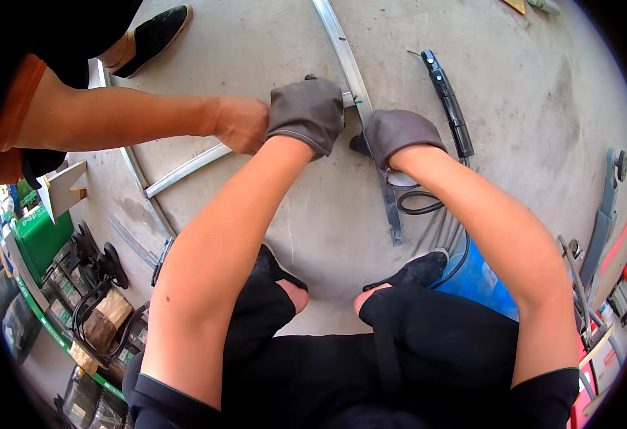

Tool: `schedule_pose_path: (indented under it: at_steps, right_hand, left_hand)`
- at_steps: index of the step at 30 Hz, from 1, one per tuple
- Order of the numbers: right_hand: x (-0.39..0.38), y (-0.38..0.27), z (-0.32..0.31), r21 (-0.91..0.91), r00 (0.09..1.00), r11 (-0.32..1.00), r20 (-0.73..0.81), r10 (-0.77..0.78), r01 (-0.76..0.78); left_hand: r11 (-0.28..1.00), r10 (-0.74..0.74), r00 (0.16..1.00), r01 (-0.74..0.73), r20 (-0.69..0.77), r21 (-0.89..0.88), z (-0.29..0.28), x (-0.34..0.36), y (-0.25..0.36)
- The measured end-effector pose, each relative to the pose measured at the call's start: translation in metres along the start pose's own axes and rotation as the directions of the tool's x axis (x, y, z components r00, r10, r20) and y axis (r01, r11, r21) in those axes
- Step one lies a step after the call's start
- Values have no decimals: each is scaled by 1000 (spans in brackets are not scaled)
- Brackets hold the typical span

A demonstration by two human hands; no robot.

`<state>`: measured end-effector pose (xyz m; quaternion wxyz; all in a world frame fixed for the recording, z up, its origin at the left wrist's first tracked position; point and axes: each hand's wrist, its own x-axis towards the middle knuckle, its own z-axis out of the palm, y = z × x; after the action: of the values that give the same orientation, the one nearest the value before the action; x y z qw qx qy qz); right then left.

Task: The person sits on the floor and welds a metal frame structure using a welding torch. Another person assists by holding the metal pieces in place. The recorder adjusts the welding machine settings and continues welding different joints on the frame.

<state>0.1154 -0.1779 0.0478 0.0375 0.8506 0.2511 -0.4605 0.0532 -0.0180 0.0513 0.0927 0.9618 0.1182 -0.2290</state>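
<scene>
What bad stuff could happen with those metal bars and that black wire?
The other person's bare hand is right by the gloved left hand, so it might get pinched or scraped on the metal crossbar. The black cable loops near the right shoe, so that foot might snag it.

Lots of grey here tbh. The left glove [303,116] and right glove [403,134] are both a plain brownish grey, with a pale stitch line along the left cuff. Long bar [345,53] and crossbar [188,170] are silvery, the long one with a green mark [358,101]. Holder [447,100] is black with silvery dots, cable [419,212] black too. Floor [535,121] is light grey with darker blotches. Wearer's shorts [442,322] are solid black, co-worker's shirt [6,170] orange. Brightest bits: a blue bag [474,279] and a green bin [44,243].
</scene>
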Motion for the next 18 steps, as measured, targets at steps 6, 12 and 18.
schedule_pose_path:
  at_steps: [6,12,18]
  right_hand:
    - [1,-2,0,-1,1000,1000,17,20,-20]
    - [1,7,4,-88,991,987,-21,-134,132]
    - [2,7,5,-47,990,991,-48,-129,127]
  left_hand:
    - [999,40,999,-41,-33,-31,10,1,-5]
    - [998,-20,999,23,44,-52,0,-1,0]
    - [1000,6,1000,-6,-13,-14,8,1,-3]
